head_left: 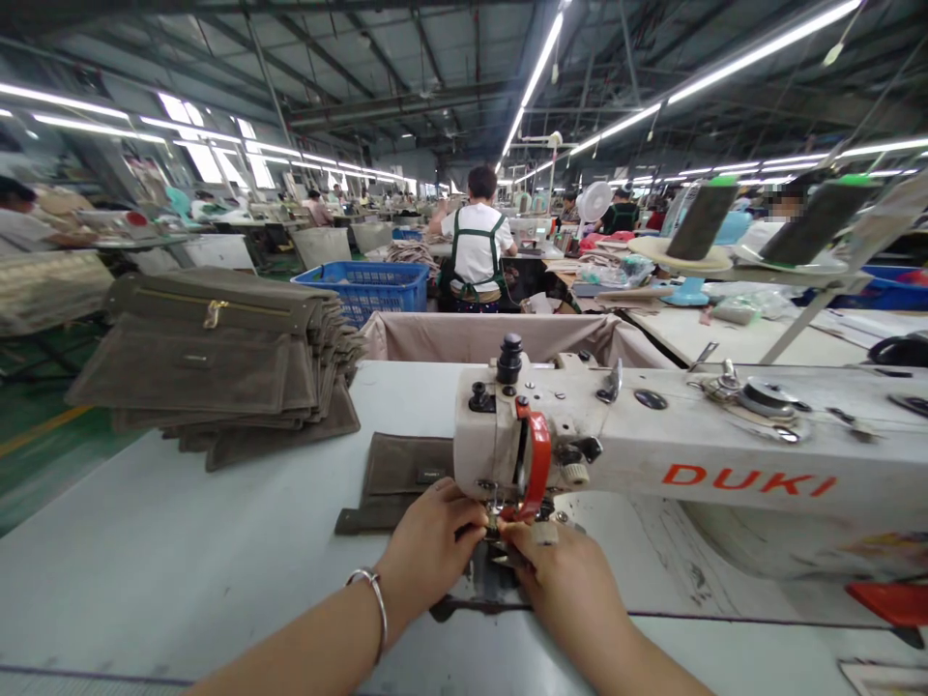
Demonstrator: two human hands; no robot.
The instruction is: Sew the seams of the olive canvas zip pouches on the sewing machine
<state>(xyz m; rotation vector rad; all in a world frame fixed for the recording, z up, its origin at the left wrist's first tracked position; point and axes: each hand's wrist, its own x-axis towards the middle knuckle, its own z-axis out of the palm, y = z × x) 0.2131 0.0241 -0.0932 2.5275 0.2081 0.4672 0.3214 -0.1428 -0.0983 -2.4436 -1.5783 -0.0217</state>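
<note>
Close in, left hand [427,541] pinched, thumb and finger on a small olive bit [492,525] at the needle; too small to tell whether it belongs to the brown fabric piece [402,464], which lies flat just beyond that hand, partly under the sewing machine [475,435]. Right hand [572,580] curled, its fingertips meeting the same bit from the other side; pointed metal tip [503,559] shows beneath them, but cannot tell how firmly it is gripped. Red guard [537,464] stands right above the right hand's fingers. Bracelet [378,604] on left wrist. Well beyond the left hand, leftward: stack of brown pieces [210,358], zipped one on top.
</note>
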